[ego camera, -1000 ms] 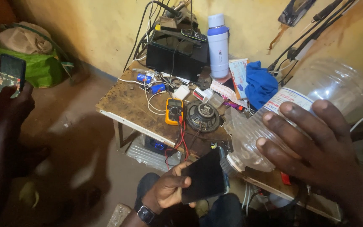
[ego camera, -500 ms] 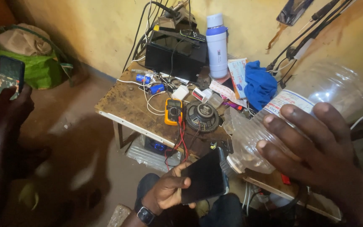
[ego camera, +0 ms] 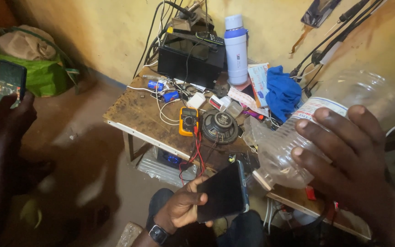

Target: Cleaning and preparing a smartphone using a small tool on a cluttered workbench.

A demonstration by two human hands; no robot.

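Note:
My right hand [ego camera: 348, 160] is closed around a large clear plastic bottle [ego camera: 293, 142] with a white and blue label. The bottle is tilted and held over the right part of a worn wooden table [ego camera: 138, 114]. Far to the left, my left hand [ego camera: 12, 121] holds a phone [ego camera: 11, 82] upright with its screen lit. Low in the middle, another person's hand [ego camera: 181, 208], with a watch on its wrist, holds a dark phone [ego camera: 222, 192] just in front of the table's edge.
On the table lie a yellow multimeter [ego camera: 188, 121] with red leads, a round speaker [ego camera: 219, 126], a black box [ego camera: 188, 66] with cables, a tall white and blue flask [ego camera: 236, 50] and a blue cloth [ego camera: 282, 91]. A green bag [ego camera: 42, 68] sits on the floor at the left.

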